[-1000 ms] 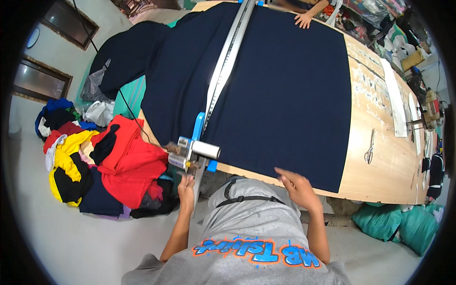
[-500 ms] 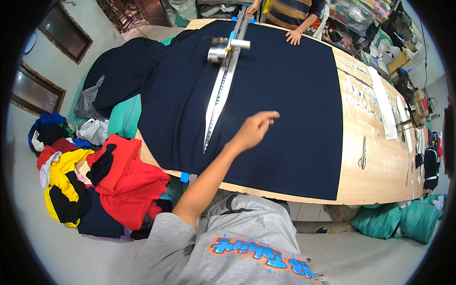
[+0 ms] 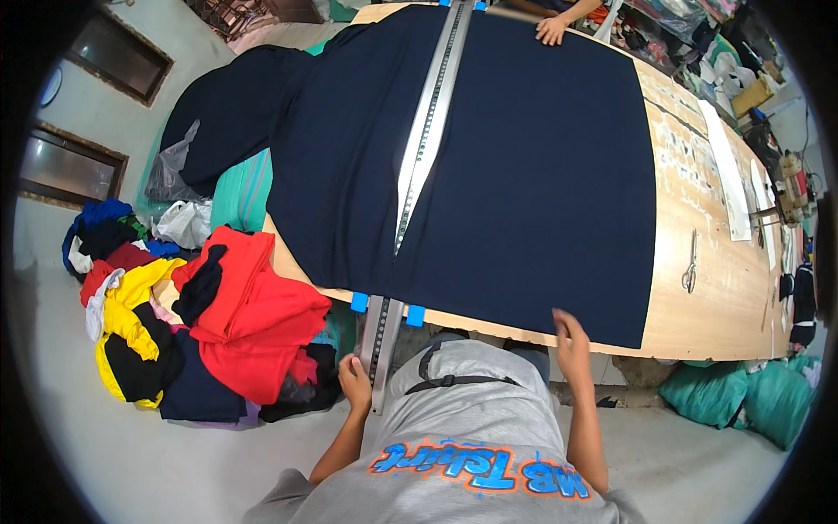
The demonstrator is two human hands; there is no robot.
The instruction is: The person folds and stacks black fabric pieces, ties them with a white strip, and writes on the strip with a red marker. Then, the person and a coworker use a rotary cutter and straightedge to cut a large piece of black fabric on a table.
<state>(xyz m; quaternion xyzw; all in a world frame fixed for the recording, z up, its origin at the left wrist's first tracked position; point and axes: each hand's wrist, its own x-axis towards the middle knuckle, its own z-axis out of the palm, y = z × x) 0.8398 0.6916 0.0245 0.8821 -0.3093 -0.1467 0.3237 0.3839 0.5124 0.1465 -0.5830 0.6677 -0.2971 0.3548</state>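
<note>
A wide dark navy cloth (image 3: 541, 192) lies over the wooden table. A metal rail (image 3: 436, 96) shows through a long tapering gap in it, and its near end (image 3: 377, 349) juts past the front edge between blue clamps (image 3: 415, 315). My left hand (image 3: 354, 385) hovers beside that near end, its fingers loosely curled and nothing visible in them; whether it touches the rail I cannot tell. Over the cloth's front edge to the right, my right hand (image 3: 573, 349) is open with fingers stretched. Across the table, another person's hand (image 3: 552, 31) rests at the cloth's far edge.
Scissors (image 3: 690, 262) and white strips (image 3: 726, 175) lie on the bare wood (image 3: 676, 306) at right. A heap of coloured garments (image 3: 253, 306) stands left of me. Green sacks (image 3: 742, 393) sit below the table's right end. More navy cloth (image 3: 227, 113) spills off the far left.
The cutting machine on the rail has gone out of view at the far end. My left hand has drawn back from over the cloth to the rail's near end. My right hand has appeared.
</note>
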